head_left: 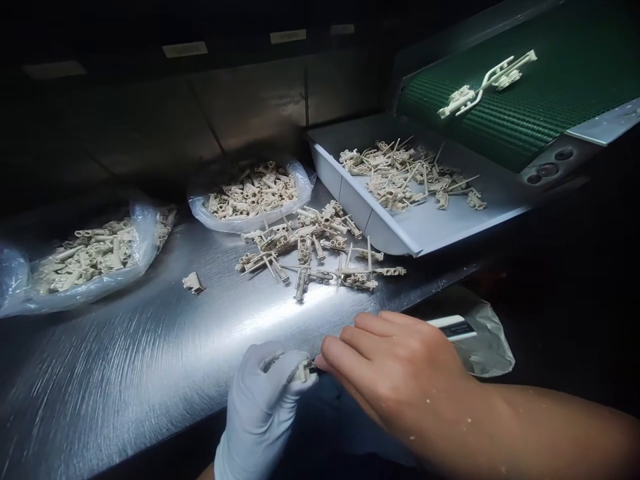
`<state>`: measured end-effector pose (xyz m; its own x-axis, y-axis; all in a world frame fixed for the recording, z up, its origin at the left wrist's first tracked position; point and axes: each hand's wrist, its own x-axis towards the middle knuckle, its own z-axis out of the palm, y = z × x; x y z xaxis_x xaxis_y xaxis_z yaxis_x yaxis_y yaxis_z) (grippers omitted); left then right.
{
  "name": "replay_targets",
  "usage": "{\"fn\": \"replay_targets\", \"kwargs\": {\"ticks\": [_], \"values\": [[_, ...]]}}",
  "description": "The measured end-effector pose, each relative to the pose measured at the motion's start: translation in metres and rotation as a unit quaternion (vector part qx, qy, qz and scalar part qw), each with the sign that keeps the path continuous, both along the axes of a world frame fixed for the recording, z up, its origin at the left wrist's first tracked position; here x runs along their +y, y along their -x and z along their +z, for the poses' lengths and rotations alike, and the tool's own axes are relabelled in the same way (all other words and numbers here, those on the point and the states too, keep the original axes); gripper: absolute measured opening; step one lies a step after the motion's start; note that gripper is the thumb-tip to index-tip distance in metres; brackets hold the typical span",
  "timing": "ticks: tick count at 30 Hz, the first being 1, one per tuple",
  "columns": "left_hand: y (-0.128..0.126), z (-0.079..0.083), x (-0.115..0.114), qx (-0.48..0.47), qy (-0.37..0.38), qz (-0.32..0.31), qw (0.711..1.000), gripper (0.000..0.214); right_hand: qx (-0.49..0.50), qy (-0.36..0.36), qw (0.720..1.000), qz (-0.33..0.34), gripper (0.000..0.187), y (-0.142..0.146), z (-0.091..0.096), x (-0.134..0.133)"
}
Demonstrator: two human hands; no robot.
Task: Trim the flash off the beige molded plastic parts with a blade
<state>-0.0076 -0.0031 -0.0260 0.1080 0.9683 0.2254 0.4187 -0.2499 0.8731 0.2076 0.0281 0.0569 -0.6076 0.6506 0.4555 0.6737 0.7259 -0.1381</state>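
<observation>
My left hand [263, 393], in a white glove, pinches a small cream plastic part [303, 371] at the near edge of the steel table [150, 360]. My bare right hand [395, 370] is curled round a white-handled tool [453, 327], its tip meeting the part. A loose pile of cream plastic parts [310, 243] on sprues lies on the table just beyond both hands. One single part [193, 283] lies apart to the left.
Two clear plastic bags of parts sit at the back, one at the left [85, 257] and one in the middle [253, 193]. A grey tray [415, 227] holds more parts below a green conveyor belt [525, 100] carrying one sprue [485, 83]. A crumpled bag [487, 340] hangs right.
</observation>
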Motion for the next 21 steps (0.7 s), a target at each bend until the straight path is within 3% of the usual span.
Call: {"fn": "replay_targets", "kwargs": {"ticks": [5, 9, 12, 15, 21], "values": [[-0.001, 0.007, -0.001, -0.04, 0.008, -0.027, 0.999, 0.019, 0.144, 0.051, 0.988, -0.017, 0.021, -0.008, -0.016, -0.001], [-0.003, 0.012, 0.0, -0.08, 0.046, -0.096, 0.991, 0.024, 0.261, 0.166, 0.951, -0.013, 0.017, -0.006, -0.035, -0.003], [-0.002, 0.012, 0.0, -0.071, 0.049, -0.116, 0.989, 0.025, 0.319, 0.207, 0.925, -0.007, 0.017, 0.0, -0.048, -0.007], [0.002, 0.009, 0.0, -0.058, 0.035, -0.116, 0.991, 0.023, 0.346, 0.191, 0.919, -0.007, 0.011, 0.004, -0.056, -0.01], [0.008, 0.008, 0.003, -0.047, 0.033, -0.127, 0.99, 0.02, 0.302, 0.118, 0.946, 0.012, 0.01, 0.004, -0.053, -0.01]]}}
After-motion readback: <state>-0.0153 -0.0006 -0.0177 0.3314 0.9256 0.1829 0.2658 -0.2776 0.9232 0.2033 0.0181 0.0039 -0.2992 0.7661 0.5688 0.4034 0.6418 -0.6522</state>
